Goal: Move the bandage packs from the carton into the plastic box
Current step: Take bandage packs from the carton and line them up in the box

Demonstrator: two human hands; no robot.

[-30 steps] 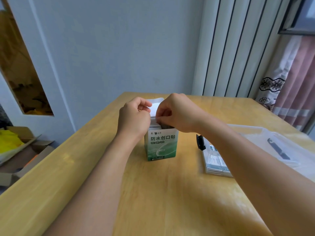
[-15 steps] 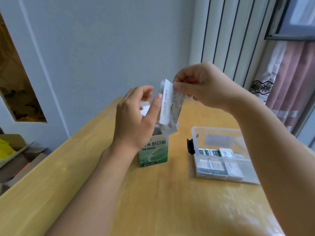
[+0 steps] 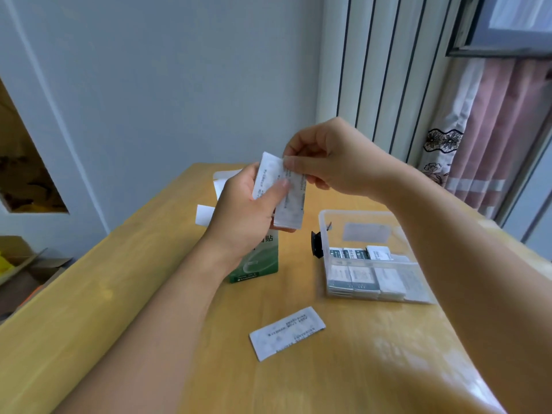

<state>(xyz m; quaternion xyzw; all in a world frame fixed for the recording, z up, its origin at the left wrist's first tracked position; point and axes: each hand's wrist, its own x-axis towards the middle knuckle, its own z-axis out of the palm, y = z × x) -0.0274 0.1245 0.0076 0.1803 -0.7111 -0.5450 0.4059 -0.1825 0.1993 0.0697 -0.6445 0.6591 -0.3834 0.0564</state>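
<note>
A small stack of white bandage packs (image 3: 289, 201) is held upright above the table, pinched from both sides. My left hand (image 3: 245, 213) grips its left edge with the thumb across the front. My right hand (image 3: 325, 162) pinches its upper right corner. Behind and below my left hand stands the green and white carton (image 3: 260, 264), its white top flaps open. One single bandage pack (image 3: 286, 333) lies flat on the wooden table (image 3: 119, 309) in front of the carton. To the right sits the clear plastic box (image 3: 325, 234), with several packs stacked along its near side.
A black latch (image 3: 316, 248) sticks out of the plastic box's left wall. Open cardboard boxes (image 3: 21, 270) sit on the floor left of the table. A wall runs behind the table, and curtains (image 3: 490, 144) hang at the right.
My right hand has drawn the packs up out of the carton, and my left hand has closed on them. One pack now lies loose on the table. The view has tilted down.
</note>
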